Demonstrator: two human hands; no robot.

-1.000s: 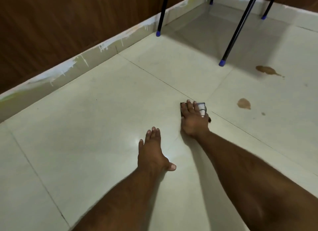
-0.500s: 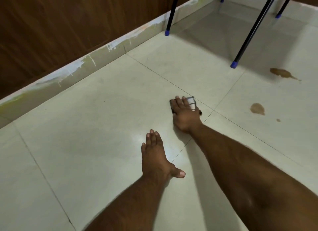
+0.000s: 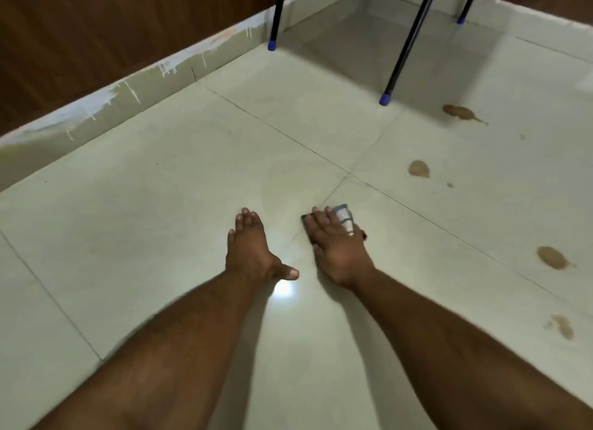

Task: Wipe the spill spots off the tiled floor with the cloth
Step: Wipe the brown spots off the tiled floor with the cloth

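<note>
My right hand (image 3: 337,246) presses flat, fingers straight, on a small grey and white cloth (image 3: 344,215) lying on the pale tiled floor (image 3: 160,221); most of the cloth is hidden under the palm. My left hand (image 3: 252,250) rests flat on the floor just left of it, fingers straight and thumb out. Several brown spill spots lie to the right: one spot (image 3: 419,169) beyond the cloth, one spot (image 3: 462,112) near a chair leg, one spot (image 3: 552,258) at the right and a fainter smear (image 3: 563,327) below it.
Black chair legs with blue feet (image 3: 385,100) (image 3: 272,45) stand at the back. A paint-streaked skirting (image 3: 128,92) under a brown wooden wall runs along the left. A faint wet sheen lies on the tile ahead of my hands.
My right hand has drawn the cloth back toward me and now lies close beside my left hand. The view has shifted, bringing more spill spots into sight on the right.
</note>
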